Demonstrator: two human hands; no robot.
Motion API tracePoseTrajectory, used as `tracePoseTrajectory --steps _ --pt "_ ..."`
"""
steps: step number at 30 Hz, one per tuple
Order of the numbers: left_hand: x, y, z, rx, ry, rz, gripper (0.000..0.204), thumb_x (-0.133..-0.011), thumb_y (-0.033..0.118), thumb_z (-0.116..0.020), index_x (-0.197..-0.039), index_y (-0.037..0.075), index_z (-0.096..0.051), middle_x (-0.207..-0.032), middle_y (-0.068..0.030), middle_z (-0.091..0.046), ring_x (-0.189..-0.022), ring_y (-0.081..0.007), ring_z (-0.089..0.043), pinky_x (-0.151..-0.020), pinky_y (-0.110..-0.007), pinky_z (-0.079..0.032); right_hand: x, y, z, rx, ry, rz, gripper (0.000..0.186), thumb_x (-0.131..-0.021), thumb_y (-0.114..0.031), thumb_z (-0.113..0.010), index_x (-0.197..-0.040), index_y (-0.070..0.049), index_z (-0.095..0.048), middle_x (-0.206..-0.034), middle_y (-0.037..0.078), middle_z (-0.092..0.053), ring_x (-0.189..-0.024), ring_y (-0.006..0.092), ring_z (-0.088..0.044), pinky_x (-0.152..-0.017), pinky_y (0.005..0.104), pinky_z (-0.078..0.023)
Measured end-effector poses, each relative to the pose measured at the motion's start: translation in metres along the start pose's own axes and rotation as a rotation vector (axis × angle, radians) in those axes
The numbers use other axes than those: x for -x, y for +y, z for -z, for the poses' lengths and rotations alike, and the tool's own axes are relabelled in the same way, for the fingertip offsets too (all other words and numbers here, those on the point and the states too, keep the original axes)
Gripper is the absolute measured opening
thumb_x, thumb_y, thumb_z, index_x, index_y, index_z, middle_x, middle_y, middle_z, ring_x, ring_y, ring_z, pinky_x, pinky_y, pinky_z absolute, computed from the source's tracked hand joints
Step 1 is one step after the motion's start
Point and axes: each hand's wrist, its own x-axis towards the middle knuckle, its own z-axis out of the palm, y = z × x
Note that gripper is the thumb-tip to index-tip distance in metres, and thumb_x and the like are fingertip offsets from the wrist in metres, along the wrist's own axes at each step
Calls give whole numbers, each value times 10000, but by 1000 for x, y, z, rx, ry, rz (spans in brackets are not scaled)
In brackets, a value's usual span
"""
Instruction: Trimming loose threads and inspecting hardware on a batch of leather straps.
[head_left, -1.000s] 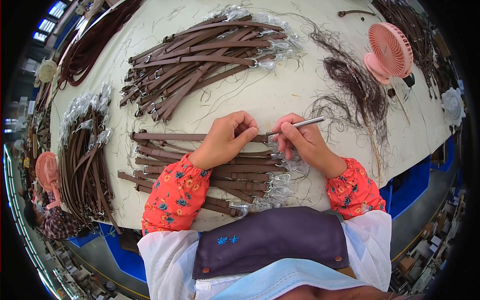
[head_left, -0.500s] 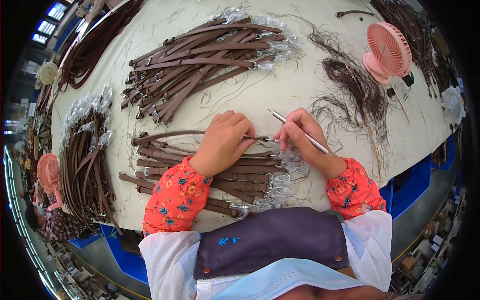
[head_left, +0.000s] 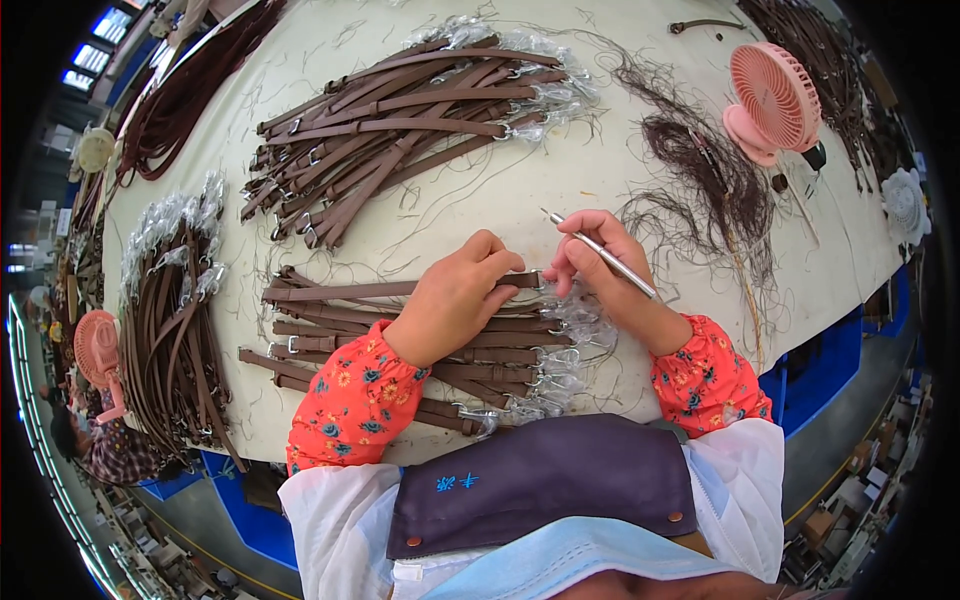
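A brown strap (head_left: pixel 345 291) is pinched near its right end between the thumb and fingers of my left hand (head_left: pixel 448 302), its flat face turned up. My right hand (head_left: pixel 602 262) holds a slim silver pen-like tool (head_left: pixel 628 273), whose thin tip points up and left, above the strap. The right thumb and fingertip come together close to the strap's end; what they pinch there is too small to make out. Under and below both hands lies a row of similar brown straps (head_left: pixel 490 355), with metal clasps in clear plastic wrap (head_left: pixel 555 375) at their right ends.
Beyond my hands is a large pile of brown straps (head_left: pixel 400 125); another bundle (head_left: pixel 180 340) lies at the left. A pink fan (head_left: pixel 775 100) stands at the right beside a tangle of dark threads (head_left: pixel 705 175). A second pink fan (head_left: pixel 97 350) is at the far left.
The held strap has turned from edge-on to flat face up. My left hand has shifted slightly nearer to me, and the silver tool has tilted a little in my right hand.
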Motion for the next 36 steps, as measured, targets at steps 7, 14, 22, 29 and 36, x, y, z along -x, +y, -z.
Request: tracePoseTrajectory --steps 7,14,22,29,36 --pt "1 -11 -8 -202 94 -128 163 -827 59 -707 -974 42 -639 -916 -98 -571 -780 -288 -610 -679 -364 -500 1 -4 2 -45 -30 -67 256 -1041 -238 -482 -1126 3 -504 -759 42 -599 -602 112 -608 -786 290 -540" --pt "-5 2 -4 43 37 5 154 -811 55 -697 -949 61 -629 -912 -112 -556 -835 -331 -580 -717 -402 -476 -1 -3 2 -28 -6 -22 306 -1055 -298 -440 -1111 -4 -503 -756 39 -597 -581 108 -599 -822 322 -548" --pt "-7 -5 -1 188 61 130 57 -847 33 -676 -884 -1 -649 -809 -108 -626 -674 -256 -611 -625 -344 -487 0 -1 5 0 -35 -108 330 -1052 -312 -450 -1064 -2 -564 -714 30 -598 -574 93 -595 -600 234 -522" --pt "-6 -6 13 262 38 201 58 -865 23 -670 -895 -25 -654 -822 -96 -657 -667 -162 -627 -608 -279 -487 0 -2 2 57 -59 -112 327 -1047 -296 -467 -1039 2 -600 -699 31 -609 -522 76 -571 -520 202 -469" --pt "-6 -3 19 258 -36 170 83 -856 43 -691 -893 -23 -658 -829 -86 -644 -726 -153 -625 -673 -277 -506 0 -4 0 55 -76 -132 299 -1048 -260 -466 -1041 7 -601 -702 32 -606 -516 77 -565 -497 204 -462"
